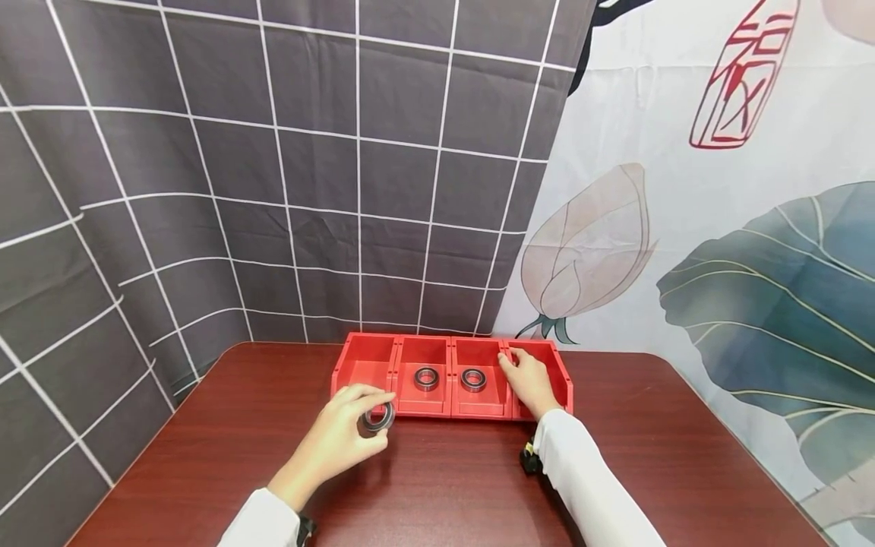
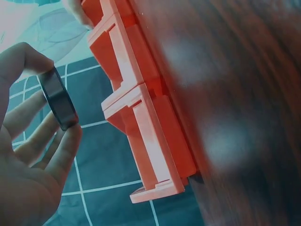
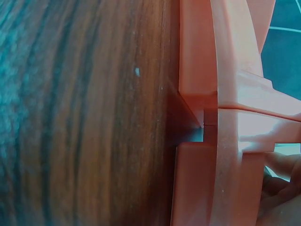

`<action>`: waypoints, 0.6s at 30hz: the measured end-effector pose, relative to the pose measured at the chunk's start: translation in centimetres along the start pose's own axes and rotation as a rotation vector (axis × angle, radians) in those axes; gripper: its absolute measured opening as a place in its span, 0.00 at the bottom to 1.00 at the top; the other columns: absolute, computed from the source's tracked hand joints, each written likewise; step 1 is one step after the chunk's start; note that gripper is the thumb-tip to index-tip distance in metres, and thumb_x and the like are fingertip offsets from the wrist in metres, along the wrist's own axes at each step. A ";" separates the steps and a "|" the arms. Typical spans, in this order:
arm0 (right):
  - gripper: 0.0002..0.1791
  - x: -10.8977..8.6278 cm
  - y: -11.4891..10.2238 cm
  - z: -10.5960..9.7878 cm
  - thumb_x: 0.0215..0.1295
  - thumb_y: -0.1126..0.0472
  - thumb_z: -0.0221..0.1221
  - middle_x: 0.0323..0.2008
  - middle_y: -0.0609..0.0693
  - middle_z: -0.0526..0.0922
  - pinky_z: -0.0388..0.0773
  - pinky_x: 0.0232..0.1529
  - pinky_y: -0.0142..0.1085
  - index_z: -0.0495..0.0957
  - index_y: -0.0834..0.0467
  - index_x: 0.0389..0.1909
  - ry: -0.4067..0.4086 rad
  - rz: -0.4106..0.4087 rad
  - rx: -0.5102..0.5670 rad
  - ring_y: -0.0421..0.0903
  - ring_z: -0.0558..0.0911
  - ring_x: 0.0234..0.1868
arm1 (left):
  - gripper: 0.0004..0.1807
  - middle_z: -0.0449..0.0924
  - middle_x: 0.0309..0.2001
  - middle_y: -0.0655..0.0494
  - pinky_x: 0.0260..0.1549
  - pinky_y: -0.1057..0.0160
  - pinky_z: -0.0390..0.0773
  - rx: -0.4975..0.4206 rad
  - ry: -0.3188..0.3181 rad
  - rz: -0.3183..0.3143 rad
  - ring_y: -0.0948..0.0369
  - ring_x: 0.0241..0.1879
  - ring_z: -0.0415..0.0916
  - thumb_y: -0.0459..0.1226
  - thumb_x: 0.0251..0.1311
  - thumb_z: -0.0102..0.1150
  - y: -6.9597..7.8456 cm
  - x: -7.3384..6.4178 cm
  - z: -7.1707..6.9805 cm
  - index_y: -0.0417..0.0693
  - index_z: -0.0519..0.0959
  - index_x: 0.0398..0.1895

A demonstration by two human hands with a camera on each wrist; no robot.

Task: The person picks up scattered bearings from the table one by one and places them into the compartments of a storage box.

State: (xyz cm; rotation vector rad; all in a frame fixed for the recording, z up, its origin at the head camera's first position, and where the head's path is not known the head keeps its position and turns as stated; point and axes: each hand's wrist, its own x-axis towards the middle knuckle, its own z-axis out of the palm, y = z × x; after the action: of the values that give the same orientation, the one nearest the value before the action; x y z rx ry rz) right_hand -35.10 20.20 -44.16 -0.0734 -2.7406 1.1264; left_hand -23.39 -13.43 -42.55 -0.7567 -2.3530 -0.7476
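Observation:
In the head view my left hand (image 1: 336, 434) holds a ball bearing (image 2: 59, 100) between thumb and fingertips, in front of the left end of a red four-compartment bin (image 1: 424, 408). The left wrist view shows that bearing edge-on, apart from the bin. One bearing (image 1: 427, 388) lies in the second compartment from the left, and another bearing (image 1: 473, 389) lies in the third. My right hand (image 1: 531, 381) is over the rightmost compartment, fingers by the divider beside the third. In the right wrist view the bin's wall partly hides its bent fingers; whether they hold anything is unclear.
The bin stands near the back edge of a brown wood-grain table (image 1: 437, 486). Behind it hangs a dark grey cloth (image 1: 307, 167) with white grid lines, and to the right a pale cloth (image 1: 615, 114) with printed flowers and leaves.

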 end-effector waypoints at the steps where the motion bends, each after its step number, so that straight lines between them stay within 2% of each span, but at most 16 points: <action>1: 0.31 0.0 0.0 0.0 0.70 0.46 0.51 0.57 0.63 0.77 0.76 0.53 0.54 0.68 0.60 0.66 0.000 0.001 0.003 0.57 0.78 0.50 | 0.28 0.78 0.45 0.65 0.42 0.60 0.80 -0.002 0.002 -0.010 0.65 0.45 0.72 0.37 0.37 0.76 -0.1 0.0 0.0 0.55 0.84 0.49; 18: 0.31 0.1 0.2 0.0 0.70 0.45 0.51 0.58 0.62 0.76 0.75 0.54 0.55 0.67 0.60 0.66 -0.007 0.014 0.026 0.57 0.78 0.51 | 0.29 0.79 0.46 0.62 0.44 0.53 0.79 -0.032 0.030 -0.109 0.60 0.46 0.75 0.36 0.38 0.76 -1.3 1.4 -0.3 0.53 0.84 0.51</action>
State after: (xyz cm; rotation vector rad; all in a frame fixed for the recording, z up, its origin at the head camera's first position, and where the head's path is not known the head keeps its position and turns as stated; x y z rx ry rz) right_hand -35.22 20.35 -44.27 -0.0853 -2.7347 1.1679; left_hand -25.05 -14.02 -41.91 -0.6300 -2.3755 -0.8386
